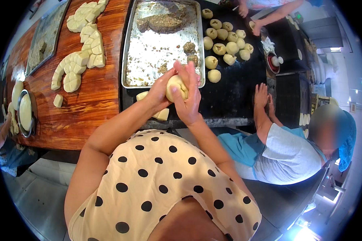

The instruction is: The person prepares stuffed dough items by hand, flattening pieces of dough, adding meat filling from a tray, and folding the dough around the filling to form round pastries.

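The left hand [161, 86] and right hand [191, 98] jointly grasp a creased dough ball [174, 82], cupped between the palms. The metal tray [138, 54] with crumbly filling [163, 23] lies beyond them; dough balls [231, 48] sit farther right. Apply light, even pressure; gather folds gradually, since overstretched dough would likely tear.

From my end, I can't read any words or numbers in this view. The closest I get to a sign is a small bright green panel [299, 17] at the upper right of the frame, too small for me to make out its marking. Near the right edge, a little framed panel [352, 107] is equally illegible to me.
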`<state>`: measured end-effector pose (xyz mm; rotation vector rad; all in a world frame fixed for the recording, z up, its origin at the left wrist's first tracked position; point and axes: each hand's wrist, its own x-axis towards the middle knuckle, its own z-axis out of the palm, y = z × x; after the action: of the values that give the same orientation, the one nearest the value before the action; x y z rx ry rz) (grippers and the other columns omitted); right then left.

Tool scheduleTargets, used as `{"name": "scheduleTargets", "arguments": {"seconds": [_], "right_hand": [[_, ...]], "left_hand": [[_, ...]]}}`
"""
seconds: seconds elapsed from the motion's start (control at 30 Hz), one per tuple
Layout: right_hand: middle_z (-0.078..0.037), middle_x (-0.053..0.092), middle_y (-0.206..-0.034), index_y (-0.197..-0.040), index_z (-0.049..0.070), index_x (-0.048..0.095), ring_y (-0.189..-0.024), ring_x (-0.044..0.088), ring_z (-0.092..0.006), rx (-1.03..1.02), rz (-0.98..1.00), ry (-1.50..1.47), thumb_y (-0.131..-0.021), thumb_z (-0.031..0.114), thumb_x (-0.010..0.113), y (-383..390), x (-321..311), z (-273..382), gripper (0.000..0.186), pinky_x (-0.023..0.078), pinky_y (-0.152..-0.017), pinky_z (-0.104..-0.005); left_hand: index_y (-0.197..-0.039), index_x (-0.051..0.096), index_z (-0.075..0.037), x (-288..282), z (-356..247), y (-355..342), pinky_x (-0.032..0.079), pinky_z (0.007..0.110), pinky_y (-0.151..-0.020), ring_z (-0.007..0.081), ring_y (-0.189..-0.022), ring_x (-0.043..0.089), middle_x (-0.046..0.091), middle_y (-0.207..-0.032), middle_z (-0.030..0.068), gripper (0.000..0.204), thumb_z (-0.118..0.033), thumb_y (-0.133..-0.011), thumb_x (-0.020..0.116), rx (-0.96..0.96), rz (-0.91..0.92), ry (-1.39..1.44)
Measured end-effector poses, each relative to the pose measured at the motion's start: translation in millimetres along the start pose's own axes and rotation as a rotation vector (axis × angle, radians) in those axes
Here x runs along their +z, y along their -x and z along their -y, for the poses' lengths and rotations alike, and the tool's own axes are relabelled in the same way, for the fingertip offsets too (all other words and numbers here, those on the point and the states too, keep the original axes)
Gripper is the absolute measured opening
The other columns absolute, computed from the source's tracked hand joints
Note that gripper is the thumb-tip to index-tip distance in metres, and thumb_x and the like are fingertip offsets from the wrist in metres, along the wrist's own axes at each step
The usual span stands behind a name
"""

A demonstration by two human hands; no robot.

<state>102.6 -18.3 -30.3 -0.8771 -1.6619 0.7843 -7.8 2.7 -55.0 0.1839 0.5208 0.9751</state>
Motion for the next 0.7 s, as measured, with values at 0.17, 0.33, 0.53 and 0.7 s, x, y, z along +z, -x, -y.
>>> {"name": "scheduleTargets", "arguments": {"seconds": [0.17, 0.33, 0.53, 0.7], "right_hand": [[-0.026, 0.049, -0.144, -0.134, 0.001, 0.056, -0.141, 0.038, -0.0427, -0.081, 0.122, 0.288, -0.086, 0.025, 0.076, -3.3, -16.9, 8.0, 0.057, 0.025, -0.116, -0.0524], [-0.022, 0.06, -0.134, -0.113, 0.0, 0.071, -0.133, 0.05, -0.0393, -0.032, -0.104, 0.065, -0.092, 0.009, 0.062, 7.5, -13.6, 9.4, 0.024, 0.033, -0.113, -0.0473], [-0.021, 0.059, -0.136, -0.121, -0.007, 0.065, -0.135, 0.049, -0.0322, 0.026, -0.309, 0.03, -0.098, 0.007, 0.051, 12.1, 12.4, -15.4, 0.03, 0.03, -0.116, -0.0426], [-0.023, 0.036, -0.154, -0.152, -0.002, 0.029, -0.142, 0.036, -0.0414, 0.124, 0.016, 0.08, -0.085, 0.029, 0.075, 18.7, -10.2, -5.6, 0.087, 0.023, -0.118, -0.0498]], "left_hand": [[-0.14, 0.044, 0.0, 7.1, -1.6, -0.4, 0.052, 0.044, -0.098, 0.0332, -0.113, 0.064, 0.06, -0.128, 0.0213, 0.077, -0.065, -0.1, 0.032, -0.121, 0.114, -0.186], [-0.141, 0.042, -0.003, 37.6, -13.7, -1.5, 0.052, 0.045, -0.098, 0.0336, -0.113, 0.064, 0.059, -0.129, 0.0212, 0.076, -0.065, -0.1, 0.034, -0.2, 0.101, -0.166], [-0.14, 0.045, -0.001, 5.6, 18.0, 1.5, 0.047, 0.038, -0.106, 0.0282, -0.125, 0.056, 0.058, -0.132, 0.0187, 0.061, -0.051, -0.105, 0.036, 0.139, -0.021, 0.019], [-0.13, 0.054, 0.0, -6.1, -2.2, 5.9, 0.057, 0.036, -0.087, 0.0254, -0.104, 0.067, 0.067, -0.115, 0.016, 0.063, -0.056, -0.103, 0.04, -0.21, -0.164, -0.255]]}}
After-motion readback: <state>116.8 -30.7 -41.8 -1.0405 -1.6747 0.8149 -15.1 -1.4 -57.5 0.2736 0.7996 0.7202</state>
